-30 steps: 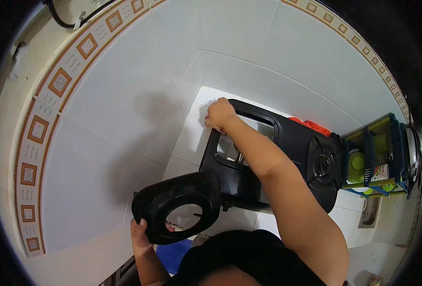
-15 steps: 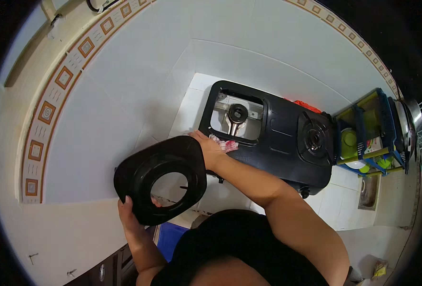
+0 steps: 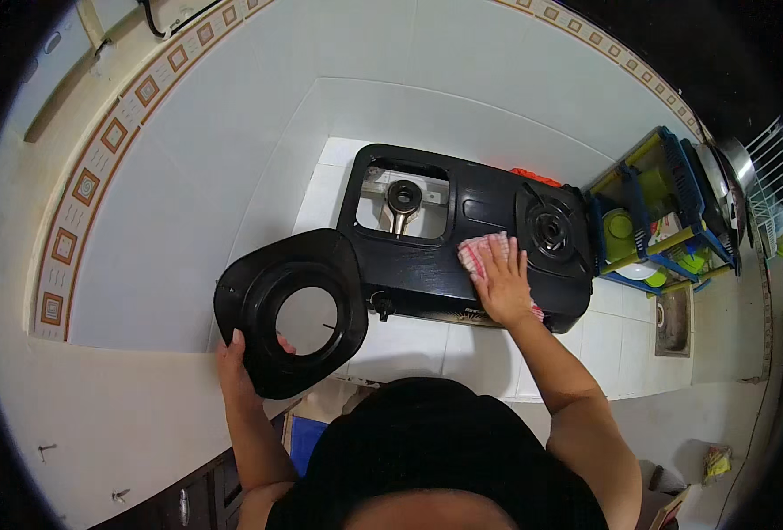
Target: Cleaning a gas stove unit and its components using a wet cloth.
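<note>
A black two-burner gas stove [image 3: 409, 265] stands on white tiles against the wall. My right hand [image 3: 504, 287] lies flat on a red-and-white checked cloth [image 3: 480, 253], pressing it to the stove top between the two burners. At the left, my left hand [image 3: 237, 367] grips the near edge of a black drip pan [image 3: 254, 305] with a large round hole, held up beside the stove. Its thumb is over the edge, and fingertips show through the hole. The left burner head [image 3: 404, 196] sits bare in a square opening; the right burner [image 3: 551, 231] has its pan support on.
To the right of the stove is a blue-and-yellow dish rack [image 3: 648, 203] with green and white dishes. A sink [image 3: 673, 325] lies nearer than the rack. Something orange-red [image 3: 535, 177] shows behind the stove. Tiled walls bound the left and the back.
My right hand has moved with the cloth from the stove's left front edge to the middle right of its top. The drip pan stays in my left hand, almost unmoved.
</note>
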### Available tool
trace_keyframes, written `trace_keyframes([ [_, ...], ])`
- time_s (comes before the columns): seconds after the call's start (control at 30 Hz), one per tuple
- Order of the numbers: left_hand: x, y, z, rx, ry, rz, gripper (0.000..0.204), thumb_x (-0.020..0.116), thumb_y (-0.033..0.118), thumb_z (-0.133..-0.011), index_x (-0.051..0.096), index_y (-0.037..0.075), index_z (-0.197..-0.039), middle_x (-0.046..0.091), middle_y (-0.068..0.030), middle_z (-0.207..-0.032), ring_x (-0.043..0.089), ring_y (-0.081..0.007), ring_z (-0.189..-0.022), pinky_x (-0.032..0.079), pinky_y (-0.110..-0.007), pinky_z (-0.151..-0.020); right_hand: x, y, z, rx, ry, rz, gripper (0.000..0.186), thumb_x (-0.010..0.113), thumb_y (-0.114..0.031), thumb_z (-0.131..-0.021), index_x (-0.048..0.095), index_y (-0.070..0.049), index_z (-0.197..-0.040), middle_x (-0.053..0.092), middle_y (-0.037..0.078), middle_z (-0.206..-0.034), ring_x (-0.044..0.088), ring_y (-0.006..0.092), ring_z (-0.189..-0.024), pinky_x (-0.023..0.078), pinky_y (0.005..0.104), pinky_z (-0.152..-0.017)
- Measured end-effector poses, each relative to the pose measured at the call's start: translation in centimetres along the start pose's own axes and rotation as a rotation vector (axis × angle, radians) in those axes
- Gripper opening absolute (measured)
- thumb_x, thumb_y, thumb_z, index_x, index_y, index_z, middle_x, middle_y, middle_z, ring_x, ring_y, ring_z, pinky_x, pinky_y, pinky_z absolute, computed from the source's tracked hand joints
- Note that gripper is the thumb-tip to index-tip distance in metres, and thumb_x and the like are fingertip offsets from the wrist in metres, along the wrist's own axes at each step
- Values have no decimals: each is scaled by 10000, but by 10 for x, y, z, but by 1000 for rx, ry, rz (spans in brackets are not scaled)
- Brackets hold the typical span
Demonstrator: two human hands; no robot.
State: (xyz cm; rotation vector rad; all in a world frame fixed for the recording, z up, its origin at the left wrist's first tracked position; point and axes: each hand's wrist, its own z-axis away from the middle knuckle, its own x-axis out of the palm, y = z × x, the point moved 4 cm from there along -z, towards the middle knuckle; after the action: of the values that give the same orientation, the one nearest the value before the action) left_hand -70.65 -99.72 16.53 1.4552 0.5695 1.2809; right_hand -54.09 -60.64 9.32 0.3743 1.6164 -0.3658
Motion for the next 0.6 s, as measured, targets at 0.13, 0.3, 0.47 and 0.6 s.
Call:
trace_keyframes([
  [0.13, 0, 7, 3, 59, -21, -6, 421, 453, 362, -983, 563, -35, -1069, 652, -146, -783, 659, -243, -662, 568, -357, -626, -2, 43, 34, 87, 129, 270, 709, 488, -403, -924, 269, -6, -1469, 161, 171, -1566, 90, 415, -1440, 75, 538, -1152],
  [0.3, -9, 9, 9, 102, -34, 0, 416, 453, 350, -985, 567, -43, -1058, 654, -145, -789, 665, -242, -675, 574, -361, -634, 15, -15, 17, 59, 211, -121, 767, 521, -417, -909, 268, 83, -1433, 198, 265, -1523, 110, 421, -1434, 109, 483, -1159],
  [0.47, -15, 12, 20, 67, 67, -18, 407, 489, 346, -965, 584, -45, -1030, 664, -140, -806, 665, -232, -668, 569, -349, -632, 13, -115, -33, -215, 143, -236, 722, 517, -435, -914, 322, 42, -1419, 237, 264, -1503, 140, 424, -1422, 145, 477, -1155],
  [0.6, -26, 8, 30, 94, 80, -36, 398, 489, 336, -963, 577, -41, -1056, 666, -129, -806, 663, -216, -667, 561, -333, -623, 15, -182, -66, -457, 148, -268, 658, 505, -439, -919, 382, -18, -1409, 269, 216, -1506, 147, 408, -1424, 169, 482, -1150],
])
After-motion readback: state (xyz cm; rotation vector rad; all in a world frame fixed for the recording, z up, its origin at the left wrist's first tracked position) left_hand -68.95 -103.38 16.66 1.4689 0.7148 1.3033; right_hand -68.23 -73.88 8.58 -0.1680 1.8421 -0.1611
